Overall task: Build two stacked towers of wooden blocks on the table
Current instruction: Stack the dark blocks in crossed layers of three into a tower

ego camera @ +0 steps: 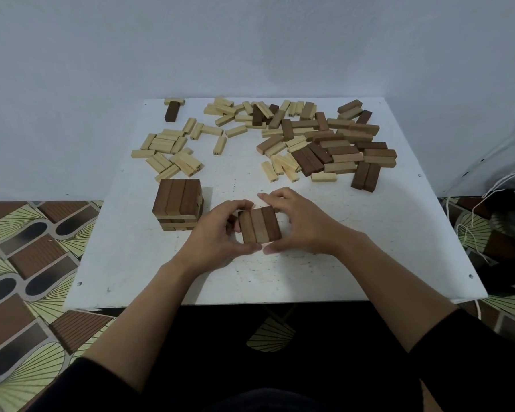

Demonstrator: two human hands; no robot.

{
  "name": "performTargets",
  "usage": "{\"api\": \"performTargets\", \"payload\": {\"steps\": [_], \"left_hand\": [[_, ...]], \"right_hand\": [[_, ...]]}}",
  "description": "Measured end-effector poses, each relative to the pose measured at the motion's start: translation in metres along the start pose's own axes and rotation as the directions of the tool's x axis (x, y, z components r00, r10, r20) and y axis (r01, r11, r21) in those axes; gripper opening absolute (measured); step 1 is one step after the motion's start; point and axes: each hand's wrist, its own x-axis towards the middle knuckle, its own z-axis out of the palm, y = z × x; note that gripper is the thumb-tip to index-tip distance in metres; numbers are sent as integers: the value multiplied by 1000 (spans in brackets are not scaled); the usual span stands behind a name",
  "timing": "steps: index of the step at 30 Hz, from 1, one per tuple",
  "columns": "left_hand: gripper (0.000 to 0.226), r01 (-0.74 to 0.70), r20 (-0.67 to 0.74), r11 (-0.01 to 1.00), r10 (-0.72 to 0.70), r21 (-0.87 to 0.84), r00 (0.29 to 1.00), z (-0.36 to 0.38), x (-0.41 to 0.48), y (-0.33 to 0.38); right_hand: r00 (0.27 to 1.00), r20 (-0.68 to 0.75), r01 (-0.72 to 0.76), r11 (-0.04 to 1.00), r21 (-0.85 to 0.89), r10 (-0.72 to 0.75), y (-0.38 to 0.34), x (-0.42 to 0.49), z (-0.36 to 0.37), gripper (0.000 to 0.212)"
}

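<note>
A short tower (177, 205) of several block layers stands on the white table (369, 233), left of centre, topped by three brown blocks. Near the middle, a row of three brown blocks (260, 224) lies side by side, a further block partly hidden under my left fingers. My left hand (220, 233) curls round the row's left side. My right hand (301, 224) holds its right side, fingers bent over the far edge and thumb at the near edge.
Loose pale blocks (173, 150) are scattered at the back left, and a mixed heap of brown and pale blocks (324, 144) fills the back right. White cords (488, 197) hang beside the table's right edge. A patterned floor surrounds the table.
</note>
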Motion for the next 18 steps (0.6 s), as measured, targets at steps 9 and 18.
{"api": "performTargets", "payload": {"steps": [9,18], "left_hand": [[78,18,2,999,-18,-37,1000,-4,-3,6],[63,0,-78,999,-4,-52,997,3,-25,4]], "right_hand": [[912,-364,-146,979,141,189,-2,-35,17,45],[888,-414,-154,977,145,201,-9,-38,35,40]]}}
